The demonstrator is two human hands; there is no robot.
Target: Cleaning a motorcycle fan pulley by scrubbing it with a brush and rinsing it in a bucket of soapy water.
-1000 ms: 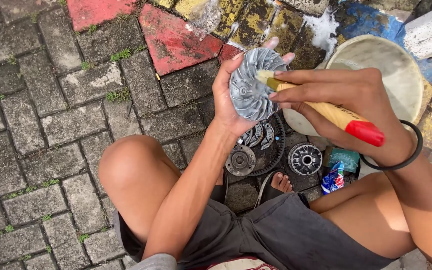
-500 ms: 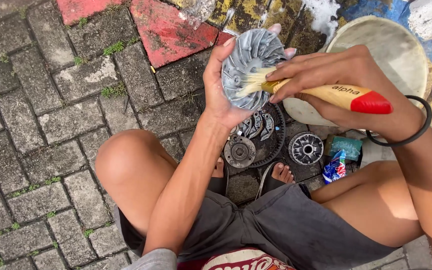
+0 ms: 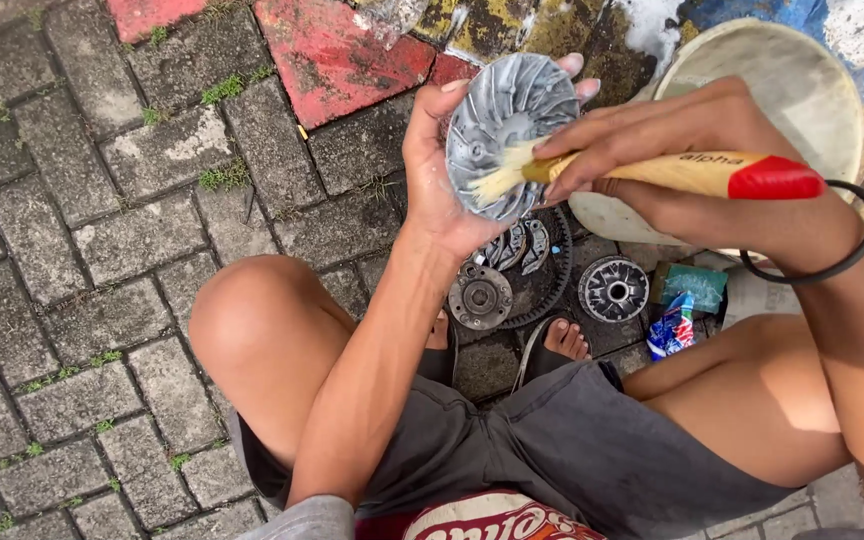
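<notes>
Your left hand (image 3: 435,170) cups a finned metal disc (image 3: 504,125) from behind, thumb on its near rim and fingertips showing past the far edge, so the disc stands tilted with its ribbed face toward you. Your right hand (image 3: 687,165) is closed round the wooden handle of a brush (image 3: 652,172), fingers pinching near the ferrule, the red end pointing right. The pale bristles press against the lower middle of the disc's face. A black ring (image 3: 832,235) hangs round your right wrist.

Just beyond your right hand stands a cream bucket (image 3: 782,90), its rim partly hidden by your knuckles. Below the disc, on the paving (image 3: 102,200), lie more metal parts: a small round hub (image 3: 480,296), a dark toothed ring (image 3: 549,285) with curved pieces inside it, and a ribbed drum (image 3: 611,289) to the right. Beside the drum sit a green block (image 3: 690,287), possibly a sponge, and a crumpled blue wrapper (image 3: 670,331).

You squat with bare knees apart, in dark shorts (image 3: 552,450), and one sandalled foot (image 3: 560,345) shows just beneath the parts. The bricks are grey; some at the top are painted red and yellow.
</notes>
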